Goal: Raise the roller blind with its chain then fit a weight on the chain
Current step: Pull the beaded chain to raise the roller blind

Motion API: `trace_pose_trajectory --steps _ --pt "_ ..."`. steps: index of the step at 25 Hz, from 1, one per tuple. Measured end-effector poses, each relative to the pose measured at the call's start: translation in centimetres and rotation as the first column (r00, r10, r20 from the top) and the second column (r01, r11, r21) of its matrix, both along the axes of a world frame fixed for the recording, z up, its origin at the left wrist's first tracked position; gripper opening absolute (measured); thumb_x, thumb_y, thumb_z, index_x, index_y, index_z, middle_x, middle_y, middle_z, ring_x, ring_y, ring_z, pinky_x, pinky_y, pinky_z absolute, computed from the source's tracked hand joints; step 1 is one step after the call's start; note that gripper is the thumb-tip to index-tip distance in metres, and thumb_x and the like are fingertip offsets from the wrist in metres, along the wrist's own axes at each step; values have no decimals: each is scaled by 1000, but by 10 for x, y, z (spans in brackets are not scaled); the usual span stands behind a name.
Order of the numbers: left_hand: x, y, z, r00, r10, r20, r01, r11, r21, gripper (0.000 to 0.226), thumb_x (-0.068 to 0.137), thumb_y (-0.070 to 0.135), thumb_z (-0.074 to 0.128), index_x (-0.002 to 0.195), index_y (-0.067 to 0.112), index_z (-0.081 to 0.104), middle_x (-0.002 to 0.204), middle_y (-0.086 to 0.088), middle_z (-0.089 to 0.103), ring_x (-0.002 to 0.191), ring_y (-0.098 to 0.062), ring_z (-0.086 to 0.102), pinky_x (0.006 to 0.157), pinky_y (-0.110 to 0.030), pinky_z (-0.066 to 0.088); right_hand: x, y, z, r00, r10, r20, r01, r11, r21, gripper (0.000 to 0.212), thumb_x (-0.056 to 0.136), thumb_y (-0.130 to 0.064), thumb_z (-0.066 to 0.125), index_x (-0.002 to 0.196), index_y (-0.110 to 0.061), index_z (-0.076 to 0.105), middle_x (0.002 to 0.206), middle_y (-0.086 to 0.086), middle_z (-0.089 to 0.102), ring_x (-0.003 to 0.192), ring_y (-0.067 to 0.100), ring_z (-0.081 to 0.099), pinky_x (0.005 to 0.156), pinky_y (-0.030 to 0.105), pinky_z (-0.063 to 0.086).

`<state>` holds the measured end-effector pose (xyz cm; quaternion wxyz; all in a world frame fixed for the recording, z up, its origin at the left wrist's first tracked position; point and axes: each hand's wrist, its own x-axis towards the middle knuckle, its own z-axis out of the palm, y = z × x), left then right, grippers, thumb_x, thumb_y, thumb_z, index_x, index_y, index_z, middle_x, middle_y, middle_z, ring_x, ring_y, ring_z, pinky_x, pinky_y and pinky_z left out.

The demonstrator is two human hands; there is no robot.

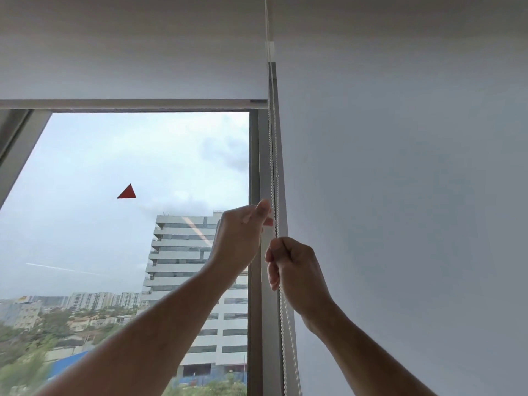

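A pale grey roller blind (131, 58) covers the top of the window, its bottom bar (128, 103) level across the glass. The white bead chain (273, 144) hangs as two strands along the window's right frame. My left hand (240, 238) pinches one strand high up, at about the middle of the view. Just below it my right hand (294, 270) is closed in a fist around the chain, which runs on down past the wrist. A small white clip (270, 51) sits on the chain near the top. No weight is in view.
A second lowered blind or wall panel (400, 195) fills the right side. The grey window frame (254, 252) stands behind the hands. A red triangle sticker (127, 192) is on the glass. Buildings and trees lie outside.
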<state>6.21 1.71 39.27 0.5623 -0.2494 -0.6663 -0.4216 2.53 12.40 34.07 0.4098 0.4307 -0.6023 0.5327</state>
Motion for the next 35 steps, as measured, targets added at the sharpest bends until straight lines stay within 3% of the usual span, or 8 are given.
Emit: trace_pose_trajectory --steps 8,11,14,18,22,28,33,35 --pt "0 10 8 988 -94 120 86 994 65 21 90 21 69 72 12 74 60 10 70 49 11 58 68 -24 43 -5 15 -16 992 84 93 -100 977 187 39 104 -9 43 76 -16 68 59 -1 71 54 7 67 58 15 52" --pt "5 8 4 989 -109 104 101 992 77 19 90 21 68 75 12 73 64 8 71 54 9 62 66 -22 43 -2 31 -5 977 139 162 -176 953 245 36 101 -39 47 84 -23 74 78 -3 79 75 12 75 73 25 53" --pt "8 9 -4 992 -87 94 86 996 19 19 90 23 69 72 16 72 60 8 72 57 2 66 64 -18 44 -4 36 8 970 166 179 -184 979 90 45 92 -59 45 84 -24 74 80 -2 79 75 13 75 75 34 51" --pt "4 13 -26 997 -30 74 34 998 -55 18 87 29 72 71 19 73 68 -1 75 67 -16 72 66 -26 55 1 32 31 973 112 201 -102 993 -59 45 98 -53 41 90 -21 71 81 -2 78 76 13 74 75 36 55" --pt "-3 15 -51 997 29 68 -20 991 -130 21 89 27 69 68 25 70 67 16 74 62 -1 68 63 -8 46 16 25 59 975 115 192 -101 992 -82 34 103 -41 44 93 -19 68 80 -3 75 71 11 71 66 27 53" --pt "-14 8 -74 996 14 83 2 982 -188 22 89 30 67 67 29 68 67 15 73 54 1 59 59 -20 46 20 13 69 966 170 194 -143 979 -146 34 100 -3 47 78 -14 71 50 -8 57 46 5 53 48 19 46" --pt "-11 -12 -70 997 71 40 -54 940 -336 33 82 67 54 84 41 74 85 27 74 83 6 68 67 -9 44 18 8 58 995 62 74 -53 990 -129 37 101 -8 49 71 -19 69 54 -7 62 47 0 58 50 12 48" --pt "-12 -19 -62 999 44 10 -40 967 -253 39 86 66 47 79 40 75 83 26 75 81 5 69 67 -18 46 17 6 53 996 61 59 -53 990 -132 38 100 -8 50 70 -21 69 53 -9 63 48 0 60 49 11 49"
